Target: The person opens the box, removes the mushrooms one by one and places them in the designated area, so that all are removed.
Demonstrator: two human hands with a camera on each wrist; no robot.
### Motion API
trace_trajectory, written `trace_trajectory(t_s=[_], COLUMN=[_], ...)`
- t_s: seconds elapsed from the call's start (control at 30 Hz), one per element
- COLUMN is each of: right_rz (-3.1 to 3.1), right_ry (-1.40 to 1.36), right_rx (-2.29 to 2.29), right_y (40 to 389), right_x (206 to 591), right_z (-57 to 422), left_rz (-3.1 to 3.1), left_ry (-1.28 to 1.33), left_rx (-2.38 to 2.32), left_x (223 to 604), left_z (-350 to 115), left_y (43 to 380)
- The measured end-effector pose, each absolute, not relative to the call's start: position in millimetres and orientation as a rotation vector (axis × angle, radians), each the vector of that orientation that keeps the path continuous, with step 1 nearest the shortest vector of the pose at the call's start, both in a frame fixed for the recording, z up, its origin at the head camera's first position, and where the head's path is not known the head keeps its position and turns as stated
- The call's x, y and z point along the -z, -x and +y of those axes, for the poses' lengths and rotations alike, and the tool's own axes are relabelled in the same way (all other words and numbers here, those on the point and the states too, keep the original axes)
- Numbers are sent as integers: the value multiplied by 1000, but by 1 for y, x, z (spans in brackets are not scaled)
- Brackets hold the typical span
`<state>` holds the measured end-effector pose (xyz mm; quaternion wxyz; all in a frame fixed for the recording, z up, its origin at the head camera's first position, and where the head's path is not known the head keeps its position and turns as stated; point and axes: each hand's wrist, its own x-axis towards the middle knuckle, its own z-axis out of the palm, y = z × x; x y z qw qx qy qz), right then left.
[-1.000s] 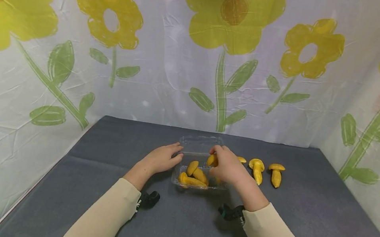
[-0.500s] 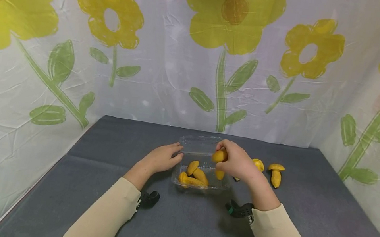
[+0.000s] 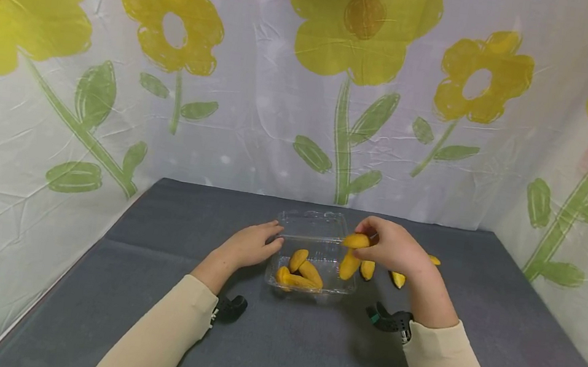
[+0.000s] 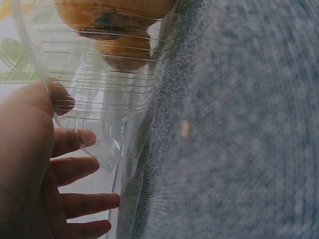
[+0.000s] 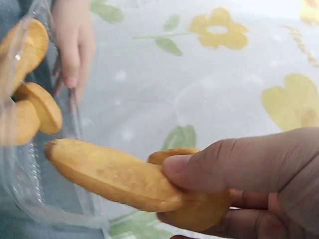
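In the head view my right hand (image 3: 394, 246) pinches a yellow mushroom (image 3: 348, 267) near its cap, with the stem hanging down by the right wall of a clear plastic box (image 3: 308, 285). The right wrist view shows the thumb (image 5: 204, 167) pressed on the mushroom where stem meets cap. Inside the box lie two more yellow mushrooms, one (image 3: 309, 272) partly against the other (image 3: 295, 280). My left hand (image 3: 247, 244) stays at the box's left edge, its fingers fairly straight; in the left wrist view the thumb (image 4: 62, 97) touches the rim.
The box's lid (image 3: 311, 223) stands open toward the back. Right of the box, partly hidden by my right hand, several mushrooms lie on the dark grey cloth, among them one stem (image 3: 367, 271) and another stem (image 3: 398, 280). A flower-printed curtain (image 3: 255, 141) encloses the table.
My right hand has drawn the mushroom up and rightward from over the box to its right side. The left hand and the two mushrooms in the box have stayed put.
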<state>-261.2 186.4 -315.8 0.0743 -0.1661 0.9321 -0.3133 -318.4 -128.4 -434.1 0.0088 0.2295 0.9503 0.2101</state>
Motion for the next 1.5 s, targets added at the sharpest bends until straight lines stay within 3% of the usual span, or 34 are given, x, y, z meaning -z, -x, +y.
trace_trajectory(t_s=[0.63, 1.5], right_rz=[2694, 2590], right_ry=[369, 274], right_rx=[763, 361], right_y=[273, 284], right_x=[320, 361], right_z=[227, 199], left_rz=[2959, 2981], left_ry=[-728, -715], left_rx=[-651, -641], left_x=[430, 433], left_z=[-128, -127], left_y=[319, 319])
